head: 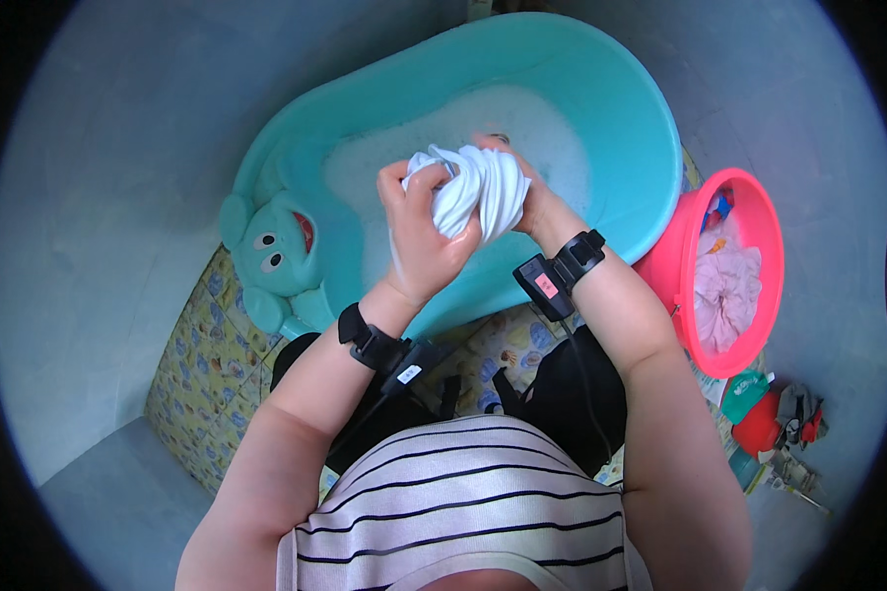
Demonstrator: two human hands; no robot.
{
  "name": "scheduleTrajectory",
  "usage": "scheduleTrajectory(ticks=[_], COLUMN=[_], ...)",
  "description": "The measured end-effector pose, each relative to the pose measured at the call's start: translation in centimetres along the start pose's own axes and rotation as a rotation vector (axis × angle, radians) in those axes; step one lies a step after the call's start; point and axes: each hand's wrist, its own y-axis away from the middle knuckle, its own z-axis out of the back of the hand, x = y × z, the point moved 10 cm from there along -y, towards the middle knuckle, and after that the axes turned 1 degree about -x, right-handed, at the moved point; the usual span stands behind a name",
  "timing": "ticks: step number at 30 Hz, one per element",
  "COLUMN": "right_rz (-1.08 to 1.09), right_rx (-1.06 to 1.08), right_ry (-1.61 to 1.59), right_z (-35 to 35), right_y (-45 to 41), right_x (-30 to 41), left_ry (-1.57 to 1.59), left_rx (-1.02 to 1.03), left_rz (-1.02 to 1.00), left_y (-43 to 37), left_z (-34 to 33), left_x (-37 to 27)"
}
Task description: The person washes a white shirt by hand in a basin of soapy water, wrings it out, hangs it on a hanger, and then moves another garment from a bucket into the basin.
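A white cloth [480, 188], bunched and twisted into folds, is held between both my hands above a turquoise plastic baby bathtub [384, 81]. My left hand [429, 225] grips its left side, with the fingers curled over the top. On the other side my right hand [536, 196] is closed around the cloth, its fingers partly hidden behind the folds. Below, soapy water [514, 111] with white suds covers the tub's bottom. Each wrist carries a black strap with a small device.
A pink bucket [772, 281] with a pale pink garment [724, 288] stands at the tub's right. Near it lie a green pouch [745, 391] and a red item [758, 428]. An animal-face headrest [277, 244] forms the tub's left end. Grey-blue walls [96, 221] surround the patterned tile floor [218, 362].
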Motion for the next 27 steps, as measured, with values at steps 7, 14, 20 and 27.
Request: scheduleTrajectory(ticks=[7, 14, 20, 27], right_rz=[-0.122, -0.2, -0.144, -0.126], right_rx=[0.068, 0.09, 0.073, -0.021], right_ry=[0.09, 0.286, 0.285, 0.405], right_z=[0.3, 1.3, 1.9, 2.2], right_y=[0.1, 0.4, -0.5, -0.8], right_x=[-1.8, -3.6, -4.8, -3.2], left_ry=[0.053, 0.182, 0.259, 0.41], left_rx=[0.188, 0.383, 0.51, 0.334], left_rz=[-0.127, -0.08, 0.001, 0.089], left_y=[0.4, 0.2, 0.2, -0.4], left_z=[-2.0, -3.4, -3.7, -2.8], left_x=[-2.1, -2.5, -1.4, 1.2])
